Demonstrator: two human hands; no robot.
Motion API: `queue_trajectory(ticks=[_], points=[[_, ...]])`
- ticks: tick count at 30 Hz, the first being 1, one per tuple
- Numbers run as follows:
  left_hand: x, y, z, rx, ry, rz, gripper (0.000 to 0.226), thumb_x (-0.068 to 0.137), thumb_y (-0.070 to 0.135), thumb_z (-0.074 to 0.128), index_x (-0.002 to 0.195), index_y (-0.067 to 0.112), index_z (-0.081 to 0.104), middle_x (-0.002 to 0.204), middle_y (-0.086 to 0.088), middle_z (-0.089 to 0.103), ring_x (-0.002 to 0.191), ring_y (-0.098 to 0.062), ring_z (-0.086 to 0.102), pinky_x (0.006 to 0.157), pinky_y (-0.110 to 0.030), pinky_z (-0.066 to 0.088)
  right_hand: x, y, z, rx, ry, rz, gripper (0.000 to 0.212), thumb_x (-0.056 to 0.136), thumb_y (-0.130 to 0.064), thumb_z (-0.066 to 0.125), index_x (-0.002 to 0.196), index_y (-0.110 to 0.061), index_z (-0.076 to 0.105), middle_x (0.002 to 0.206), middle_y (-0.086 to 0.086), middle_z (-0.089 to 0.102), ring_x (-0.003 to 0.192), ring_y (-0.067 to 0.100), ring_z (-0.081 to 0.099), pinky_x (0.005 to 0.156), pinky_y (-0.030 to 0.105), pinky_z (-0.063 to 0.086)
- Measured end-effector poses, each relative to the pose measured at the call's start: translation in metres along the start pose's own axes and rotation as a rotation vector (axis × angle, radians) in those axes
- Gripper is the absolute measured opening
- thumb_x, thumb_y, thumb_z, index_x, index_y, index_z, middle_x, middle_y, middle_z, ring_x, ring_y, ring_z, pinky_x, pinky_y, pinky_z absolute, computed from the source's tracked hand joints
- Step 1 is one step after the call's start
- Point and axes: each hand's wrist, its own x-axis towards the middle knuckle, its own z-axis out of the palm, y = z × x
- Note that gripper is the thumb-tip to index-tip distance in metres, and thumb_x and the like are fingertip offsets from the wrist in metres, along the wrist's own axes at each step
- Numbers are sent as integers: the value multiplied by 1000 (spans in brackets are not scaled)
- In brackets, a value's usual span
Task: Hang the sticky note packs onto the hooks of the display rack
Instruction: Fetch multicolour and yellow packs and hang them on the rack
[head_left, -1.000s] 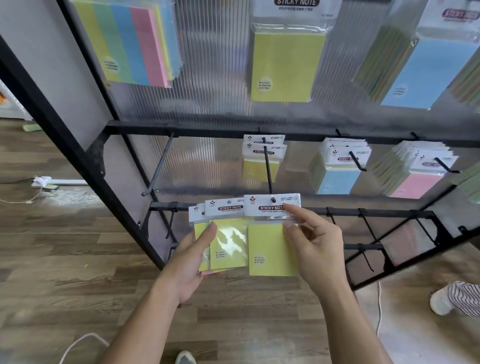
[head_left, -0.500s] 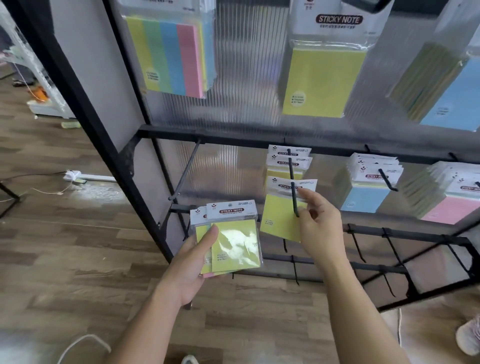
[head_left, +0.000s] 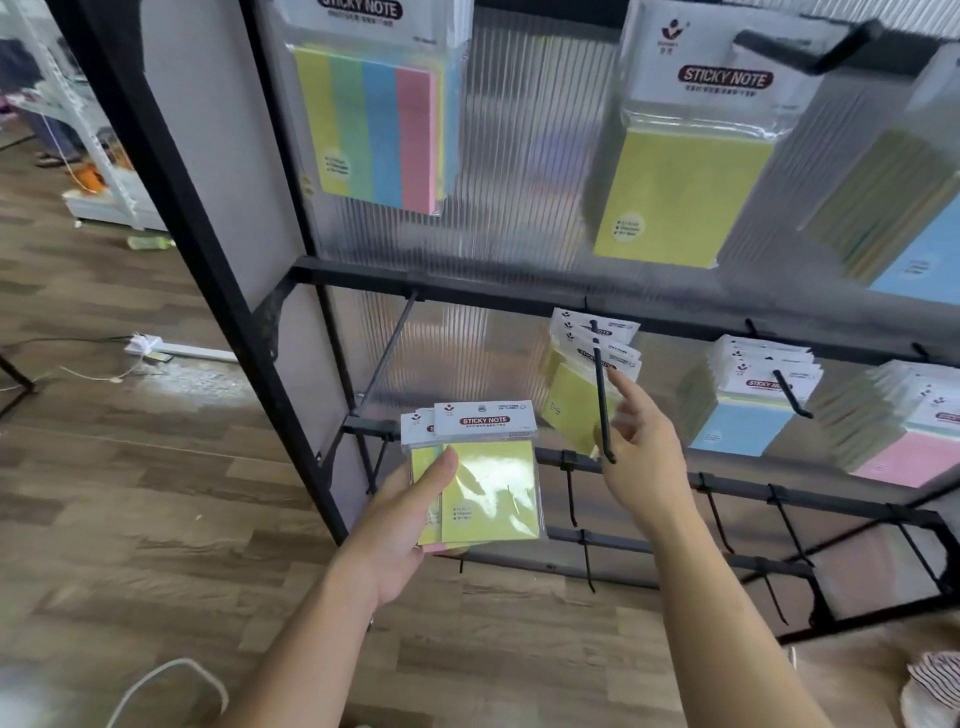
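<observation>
Where the wooden floor (head_left: 130, 519) fills the left of the frame, a white power strip (head_left: 143, 344) lies at mid-left and a pale cable (head_left: 171, 675) loops in the lower left corner. The black post of the display rack (head_left: 208, 270) slants from the top left down to the centre. A striped multicolour pack (head_left: 379, 124) hangs at the upper centre, against the ribbed clear back panel.

Below centre, the left hand (head_left: 410, 525) grips a fanned stack of sticky note packs (head_left: 488, 483), thumb laid across the front. They are yellow pads in glossy clear wrap with white header cards reading STICKY NOTE, and a pink edge shows at the bottom of the stack. The stack sits in front of the rack's lower bars.

Just right of it, a long black hook (head_left: 602, 405) carries a few hung yellow packs (head_left: 571, 400), which tilt. The hook crosses in front of the right hand (head_left: 644, 457), which holds nothing. Its fingers are loose and its forefinger points up at the hung packs' header. Whether it touches cannot be told.

At the upper right hangs a large yellow pack (head_left: 680, 192). Blue packs (head_left: 743, 423) and pink packs (head_left: 904, 460) fill hooks at mid-right, with bare hooks (head_left: 719, 519) below.
</observation>
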Motion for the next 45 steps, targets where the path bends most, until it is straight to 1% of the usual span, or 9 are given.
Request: queue_trajectory(ticks=[5,9,12,21,26,31,37,41,45], points=[[0,-1,3,27,-27,-15,71,57,53,72,122,26,61,113,-3,73,107,-28,67,79,-42,54,-17,-4,-3,-21,77,3,63,91,-2,51,146,-25,32,138,-2,42,121,13,46,100,30,39],[-1,-3,5,47,-43,-30,69,56,55,74,119,29,62,118,-2,71,111,-27,65,97,-53,49,-32,-3,-1,95,105,52,14,92,-18,55,102,-21,65,92,-7,68,84,15,61,78,39,53],[-3,-4,9,74,-67,-35,61,60,51,71,116,29,63,116,-1,72,109,-25,66,96,-53,50,-47,-7,4,312,-59,76,26,93,-27,59,80,-5,64,63,4,61,61,18,56,57,34,53],[-13,-7,20,109,-130,-26,46,75,54,54,112,28,65,100,1,76,85,-17,73,52,-25,52,-71,-7,8,444,-90,-5,13,82,-9,73,91,-5,64,74,11,63,65,13,54,63,35,51],[-12,-12,20,136,-117,-40,44,73,53,57,109,31,65,97,4,76,83,-12,72,66,-33,51,-78,-7,1,428,-101,-100,14,84,-6,71,92,-12,62,62,-13,58,58,6,46,55,17,42],[-13,-16,21,122,-116,-46,40,72,50,56,106,30,65,89,7,77,78,-10,71,66,-33,49,-89,-4,-4,462,-97,-139,34,82,-8,72,94,-28,47,71,5,67,57,14,46,53,27,43],[-12,-22,22,113,-82,-72,52,71,49,62,119,30,62,110,4,74,98,-15,69,72,-35,53,-96,-4,-16,521,-63,-198,46,82,-4,67,96,-42,47,70,-8,67,52,4,48,51,16,40],[-9,-26,21,122,-51,-84,59,66,52,65,121,32,62,119,1,71,111,-23,65,90,-44,50,-94,3,-24,477,5,-201,55,85,-9,63,116,-49,42,93,-5,73,55,30,57,51,32,45],[-8,-26,23,131,-31,-72,54,67,51,65,117,31,64,112,-1,73,104,-23,67,81,-39,51,-96,9,-24,461,42,-175,54,86,-8,63,109,-53,46,98,-4,73,60,37,61,54,45,49]])
